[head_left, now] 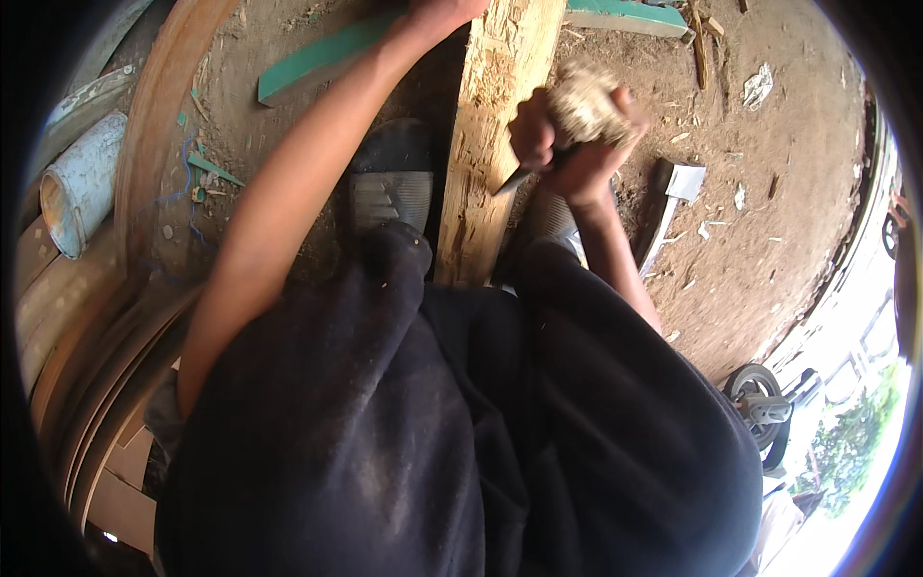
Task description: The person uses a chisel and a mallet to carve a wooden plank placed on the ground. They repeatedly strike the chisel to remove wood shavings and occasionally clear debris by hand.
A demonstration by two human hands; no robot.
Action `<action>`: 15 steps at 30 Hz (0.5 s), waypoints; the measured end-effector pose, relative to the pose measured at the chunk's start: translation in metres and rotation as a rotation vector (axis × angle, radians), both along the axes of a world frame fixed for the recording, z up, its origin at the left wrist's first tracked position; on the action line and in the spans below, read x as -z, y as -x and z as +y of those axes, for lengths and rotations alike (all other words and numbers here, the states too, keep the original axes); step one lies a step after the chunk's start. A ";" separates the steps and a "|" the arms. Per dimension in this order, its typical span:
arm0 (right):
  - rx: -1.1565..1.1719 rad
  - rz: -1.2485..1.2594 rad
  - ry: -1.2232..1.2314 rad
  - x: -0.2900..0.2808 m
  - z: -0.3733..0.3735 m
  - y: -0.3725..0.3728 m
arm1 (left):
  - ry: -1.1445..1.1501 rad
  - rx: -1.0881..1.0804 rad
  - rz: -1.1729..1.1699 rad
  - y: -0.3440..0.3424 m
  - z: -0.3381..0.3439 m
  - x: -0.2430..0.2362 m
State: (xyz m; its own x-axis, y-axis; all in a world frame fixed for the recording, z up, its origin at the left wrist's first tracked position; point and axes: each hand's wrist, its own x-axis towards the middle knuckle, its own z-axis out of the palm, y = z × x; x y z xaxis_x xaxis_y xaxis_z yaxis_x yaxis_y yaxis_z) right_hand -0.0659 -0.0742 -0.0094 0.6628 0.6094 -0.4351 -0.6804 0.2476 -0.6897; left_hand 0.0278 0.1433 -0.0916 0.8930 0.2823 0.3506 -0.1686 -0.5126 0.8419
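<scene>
Arms [288, 188] forward, right hand [582, 173] curled round blurred tool [585, 101]

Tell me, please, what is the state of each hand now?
Left hand: cannot be told, cut off by the picture's edge.
Right hand: closed, holding a blurred, pale, rough object.

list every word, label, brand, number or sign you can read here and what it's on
No readable text: none on the wooden beam, the green pieces, the pale blue tube or the square metal tool head. The pale thing in the right hand is too blurred to check.
</scene>
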 end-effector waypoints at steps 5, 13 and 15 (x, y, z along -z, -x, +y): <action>-0.045 0.100 -0.179 0.003 -0.003 -0.007 | 0.003 0.005 -0.036 0.000 0.000 -0.001; 0.058 0.237 -0.236 0.016 -0.013 0.000 | 0.063 -0.012 0.053 0.003 -0.002 -0.007; 0.051 0.246 -0.284 0.009 -0.013 0.002 | 0.070 -0.009 0.056 0.005 -0.003 -0.004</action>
State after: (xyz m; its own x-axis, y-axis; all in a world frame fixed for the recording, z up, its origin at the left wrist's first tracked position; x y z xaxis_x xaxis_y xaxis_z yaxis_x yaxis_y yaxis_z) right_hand -0.0678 -0.0869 -0.0184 0.5921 0.6973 -0.4040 -0.7991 0.4433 -0.4061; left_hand 0.0231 0.1404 -0.0880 0.9080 0.3121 0.2795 -0.1161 -0.4536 0.8836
